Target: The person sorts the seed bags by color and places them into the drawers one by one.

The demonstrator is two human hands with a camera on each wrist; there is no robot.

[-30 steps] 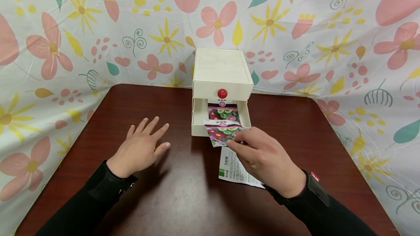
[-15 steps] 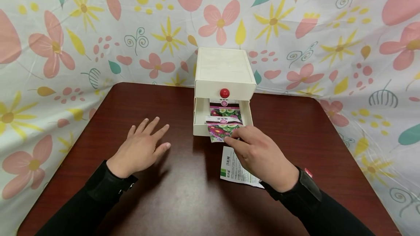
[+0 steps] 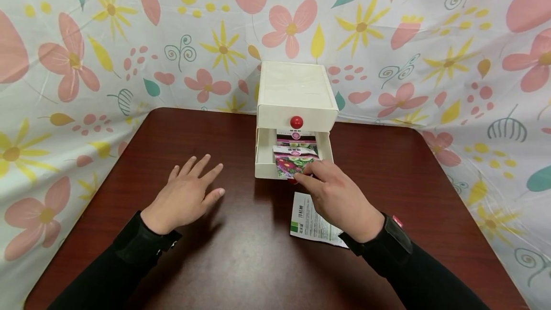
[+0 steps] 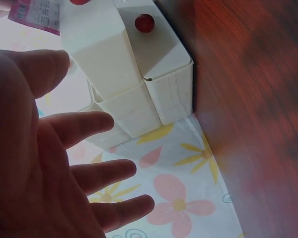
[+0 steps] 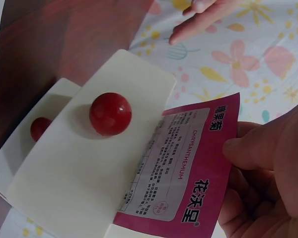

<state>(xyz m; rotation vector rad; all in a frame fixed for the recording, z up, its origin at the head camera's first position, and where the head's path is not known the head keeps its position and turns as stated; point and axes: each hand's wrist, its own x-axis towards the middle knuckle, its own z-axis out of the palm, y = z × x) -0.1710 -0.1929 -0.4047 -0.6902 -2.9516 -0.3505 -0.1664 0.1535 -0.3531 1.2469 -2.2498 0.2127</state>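
My right hand (image 3: 342, 200) pinches a chrysanthemum seed packet (image 3: 292, 160) by its near edge, thumb against index finger. Its flower picture faces up in the head view; the pink printed back of the packet (image 5: 174, 163) shows in the right wrist view. The packet tilts over the front of a pulled-out drawer (image 3: 264, 170) with a red knob (image 5: 110, 114). Inside that drawer lies a second seed packet (image 3: 297, 137), partly covered by the held one. My left hand (image 3: 182, 197) is spread, fingers straight, left of the drawers, holding nothing.
The white drawer cabinet (image 3: 297, 83) stands at the table's back, its top drawer (image 3: 275, 116) pushed in. A lower drawer (image 4: 161, 47) shows beneath the pulled-out one. Another packet, text side up (image 3: 312, 224), lies on the brown table (image 3: 241, 262). Flowered cloth (image 3: 172, 23) hangs behind.
My right hand has moved forward and slightly left with the packet, which now overlaps the drawer and its contents more. The left hand has stayed in place.
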